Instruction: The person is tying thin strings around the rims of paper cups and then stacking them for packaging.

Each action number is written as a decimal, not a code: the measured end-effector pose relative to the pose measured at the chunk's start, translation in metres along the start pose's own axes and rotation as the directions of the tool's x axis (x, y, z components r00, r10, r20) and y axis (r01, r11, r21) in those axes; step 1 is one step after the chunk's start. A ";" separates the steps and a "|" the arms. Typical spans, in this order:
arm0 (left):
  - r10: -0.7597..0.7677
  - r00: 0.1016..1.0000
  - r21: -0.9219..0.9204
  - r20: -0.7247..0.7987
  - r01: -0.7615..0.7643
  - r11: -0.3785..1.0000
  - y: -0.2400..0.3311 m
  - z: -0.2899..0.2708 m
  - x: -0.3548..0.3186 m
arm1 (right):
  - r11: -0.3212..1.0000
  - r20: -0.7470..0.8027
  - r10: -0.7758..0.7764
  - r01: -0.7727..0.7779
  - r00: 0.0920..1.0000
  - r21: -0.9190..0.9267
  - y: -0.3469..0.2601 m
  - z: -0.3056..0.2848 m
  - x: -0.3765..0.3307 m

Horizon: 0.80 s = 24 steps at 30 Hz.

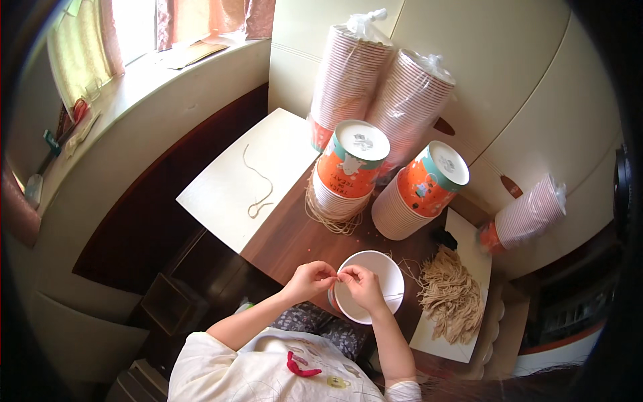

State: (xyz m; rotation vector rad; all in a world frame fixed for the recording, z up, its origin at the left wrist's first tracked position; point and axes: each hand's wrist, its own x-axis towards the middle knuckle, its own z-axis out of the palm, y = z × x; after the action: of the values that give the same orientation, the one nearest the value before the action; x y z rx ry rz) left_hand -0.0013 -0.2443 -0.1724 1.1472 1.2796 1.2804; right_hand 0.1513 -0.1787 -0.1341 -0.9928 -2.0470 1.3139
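A white paper bucket [388,273] stands mouth up at the table's near edge, in front of me. Over its left rim, my left hand [312,281] and my right hand [362,288] meet fingertip to fingertip, both closed in a pinch. Whatever lies between the fingertips is too small to make out. A thin strand [394,297] shows inside the bucket, by its right wall. To the right, a heap of beige twine [453,298] lies on a white surface, with loose strands reaching toward the bucket.
Two upside-down stacks of orange printed buckets, left [348,171] and right [422,191], stand on the brown table [284,231]. Twine loops [331,221] circle the left stack. Tall bagged stacks [351,74] rise behind; another bagged stack [526,214] is at far right. A cord [268,181] lies on a white panel.
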 end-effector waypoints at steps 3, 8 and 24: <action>-0.264 0.955 -0.343 0.138 0.296 0.892 0.011 -0.001 0.001 | 1.000 -0.019 -0.018 0.018 1.000 -0.008 0.000 -0.001 -0.001; -0.333 0.926 -0.433 0.178 0.377 0.819 0.012 0.001 0.002 | 0.985 -0.024 -0.135 0.132 0.991 -0.113 -0.003 0.000 0.000; -0.281 0.959 -0.423 0.047 0.274 0.864 0.008 0.002 -0.003 | 0.954 -0.101 -0.230 0.203 0.968 -0.219 -0.015 0.007 0.002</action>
State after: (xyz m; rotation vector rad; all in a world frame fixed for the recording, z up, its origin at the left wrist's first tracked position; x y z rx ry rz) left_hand 0.0007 -0.2475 -0.1639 0.6163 1.0579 1.2696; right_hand 0.1401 -0.1848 -0.1238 -0.8826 -2.1564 0.9172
